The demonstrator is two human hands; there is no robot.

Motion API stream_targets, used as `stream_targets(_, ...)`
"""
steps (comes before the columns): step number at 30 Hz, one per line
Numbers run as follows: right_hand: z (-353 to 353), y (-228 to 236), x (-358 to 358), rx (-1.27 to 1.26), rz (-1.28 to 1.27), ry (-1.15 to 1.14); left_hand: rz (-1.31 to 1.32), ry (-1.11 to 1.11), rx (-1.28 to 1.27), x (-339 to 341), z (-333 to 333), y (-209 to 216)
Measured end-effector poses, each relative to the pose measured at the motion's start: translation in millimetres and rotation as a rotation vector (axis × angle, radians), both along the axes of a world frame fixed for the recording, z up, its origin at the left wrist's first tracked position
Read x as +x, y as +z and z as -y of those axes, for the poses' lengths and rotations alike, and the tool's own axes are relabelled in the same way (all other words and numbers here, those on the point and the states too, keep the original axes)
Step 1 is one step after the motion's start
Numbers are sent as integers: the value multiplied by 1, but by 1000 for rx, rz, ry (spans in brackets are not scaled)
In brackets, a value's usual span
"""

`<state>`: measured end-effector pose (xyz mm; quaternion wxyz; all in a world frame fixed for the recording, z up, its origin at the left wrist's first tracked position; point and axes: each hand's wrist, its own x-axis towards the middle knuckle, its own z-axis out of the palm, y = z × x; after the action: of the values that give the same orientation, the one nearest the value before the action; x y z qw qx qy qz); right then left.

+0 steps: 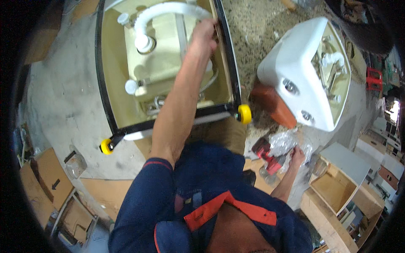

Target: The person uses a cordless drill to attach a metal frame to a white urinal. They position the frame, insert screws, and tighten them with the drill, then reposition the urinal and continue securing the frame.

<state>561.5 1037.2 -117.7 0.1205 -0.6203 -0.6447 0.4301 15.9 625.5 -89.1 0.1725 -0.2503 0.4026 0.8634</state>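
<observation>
My left hand (pixel 204 36) reaches into the underside of a cream-coloured, box-shaped unit (pixel 160 74) with a black metal frame. Its fingers are curled by the inner right wall, close to the end of a white corrugated hose (pixel 173 7); what they hold, if anything, is hidden. The hose bends over from a white drain fitting (pixel 144 43). Down to the right, my right hand (pixel 297 156) has its fingers closed in a clear plastic bag (pixel 287 142). A red power drill (pixel 269 157) lies just left of that hand.
A white ceramic basin (pixel 295 71) rests on its side at the right, against a reddish-brown block (pixel 272 105). Yellow wheels (pixel 244 114) stick out from the frame's near corners. Cardboard (pixel 52 177) lies at lower left; a wooden drawer box (pixel 335 185) stands at lower right.
</observation>
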Motion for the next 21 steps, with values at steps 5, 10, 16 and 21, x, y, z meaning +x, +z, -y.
stream_targets(5, -2, -6, -21, -79, 71, 84, -88, -22, 22, -1, -4, -7)
stream_targets(10, -11, -17, -30, 155, 335, 93, -36, 42, 77, 9, -10, 6)
stream_targets(16, -13, -16, -23, 126, 345, 116, -28, 144, 215, 12, -12, 18)
stream_targets(21, -7, -6, -26, 61, 357, 155, -51, 149, 188, 15, -12, 19)
